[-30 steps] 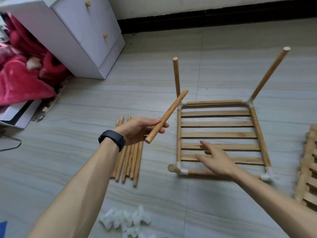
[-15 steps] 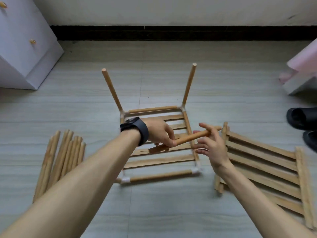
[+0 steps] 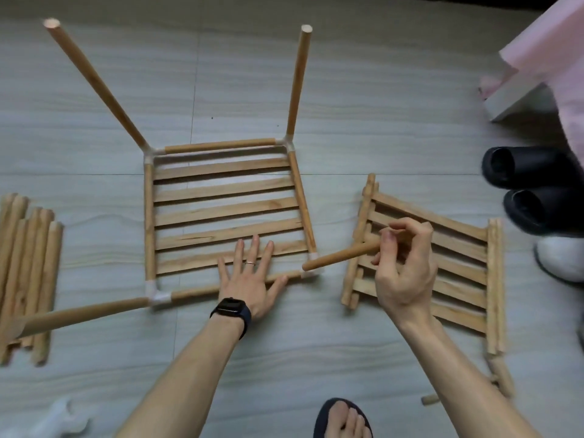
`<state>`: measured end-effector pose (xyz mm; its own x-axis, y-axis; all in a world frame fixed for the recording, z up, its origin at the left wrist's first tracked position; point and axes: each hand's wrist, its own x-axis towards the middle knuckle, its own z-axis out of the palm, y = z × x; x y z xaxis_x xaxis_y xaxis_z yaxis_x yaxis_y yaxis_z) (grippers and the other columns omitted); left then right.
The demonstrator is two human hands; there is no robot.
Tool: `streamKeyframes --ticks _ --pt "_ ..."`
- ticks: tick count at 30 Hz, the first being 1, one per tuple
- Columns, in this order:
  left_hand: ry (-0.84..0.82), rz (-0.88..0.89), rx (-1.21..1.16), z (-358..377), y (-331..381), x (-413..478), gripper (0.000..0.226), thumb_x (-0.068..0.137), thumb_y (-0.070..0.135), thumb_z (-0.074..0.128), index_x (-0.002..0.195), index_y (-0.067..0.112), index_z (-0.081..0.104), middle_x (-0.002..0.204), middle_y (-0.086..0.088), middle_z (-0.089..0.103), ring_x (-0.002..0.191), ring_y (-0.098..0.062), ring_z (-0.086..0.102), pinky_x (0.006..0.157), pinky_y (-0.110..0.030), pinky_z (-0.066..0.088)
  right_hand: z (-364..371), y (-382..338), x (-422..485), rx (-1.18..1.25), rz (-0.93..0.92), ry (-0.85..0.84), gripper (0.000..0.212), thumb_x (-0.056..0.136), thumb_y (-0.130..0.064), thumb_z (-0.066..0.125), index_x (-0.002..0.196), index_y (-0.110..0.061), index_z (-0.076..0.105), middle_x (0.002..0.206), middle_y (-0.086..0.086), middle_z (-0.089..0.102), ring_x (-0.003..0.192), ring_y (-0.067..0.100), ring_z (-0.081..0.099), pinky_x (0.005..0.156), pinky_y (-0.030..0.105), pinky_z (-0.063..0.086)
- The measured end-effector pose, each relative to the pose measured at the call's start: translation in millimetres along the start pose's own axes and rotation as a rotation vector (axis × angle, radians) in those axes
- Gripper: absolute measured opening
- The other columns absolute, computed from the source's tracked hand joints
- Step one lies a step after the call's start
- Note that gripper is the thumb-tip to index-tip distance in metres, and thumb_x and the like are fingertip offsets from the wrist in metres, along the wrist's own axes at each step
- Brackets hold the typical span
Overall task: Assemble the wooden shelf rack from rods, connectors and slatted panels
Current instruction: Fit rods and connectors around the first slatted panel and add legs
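A partly built shelf frame [image 3: 226, 213] lies on the floor: a slatted panel inside four rods joined by white corner connectors. Three rods stand up from its corners. My left hand [image 3: 251, 278] presses flat on the front rod and the nearest slat, fingers straight. My right hand [image 3: 403, 263] grips a loose wooden rod [image 3: 339, 256]. That rod's tip sits at the front right connector [image 3: 311, 270].
A bundle of spare rods [image 3: 27, 273] lies at the left. Stacked slatted panels [image 3: 442, 267] lie under my right hand. White connectors [image 3: 60, 422] lie at bottom left. Black slippers [image 3: 534, 188], a white shoe and pink fabric sit at the right. My foot [image 3: 343, 420] is at the bottom.
The rod passed from my left hand to my right. My left hand dropped flat onto the frame's front edge. My right hand brought the rod's tip to the front right connector.
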<state>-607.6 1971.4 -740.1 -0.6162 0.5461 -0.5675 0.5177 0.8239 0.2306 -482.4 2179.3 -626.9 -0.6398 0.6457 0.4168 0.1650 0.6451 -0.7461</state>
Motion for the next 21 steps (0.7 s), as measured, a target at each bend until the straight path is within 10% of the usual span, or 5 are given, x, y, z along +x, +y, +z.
streamKeyframes --ticks 16,21 --pt "0.003 -0.008 -0.022 7 -3 5 0.076 0.09 0.078 0.005 0.147 0.045 -0.032 0.151 0.011 -0.046 0.143 -0.022 -0.04 0.115 -0.063 -0.019 -12 -18 -6 -0.039 -0.191 0.039 0.02 0.095 0.007 0.053 0.107 -0.009 0.051 0.091 0.008 0.059 0.074 0.035 0.058 0.065 0.042 0.05" --pt "0.0 -0.005 -0.03 7 -3 6 0.076 0.09 0.078 0.006 0.147 0.046 -0.032 0.151 0.012 -0.047 0.142 -0.022 -0.04 0.115 -0.063 -0.019 -10 -20 -10 -0.119 -0.251 0.022 0.021 0.093 0.01 0.051 0.103 -0.008 0.051 0.089 0.018 0.061 0.081 0.029 0.055 0.084 0.015 0.042"
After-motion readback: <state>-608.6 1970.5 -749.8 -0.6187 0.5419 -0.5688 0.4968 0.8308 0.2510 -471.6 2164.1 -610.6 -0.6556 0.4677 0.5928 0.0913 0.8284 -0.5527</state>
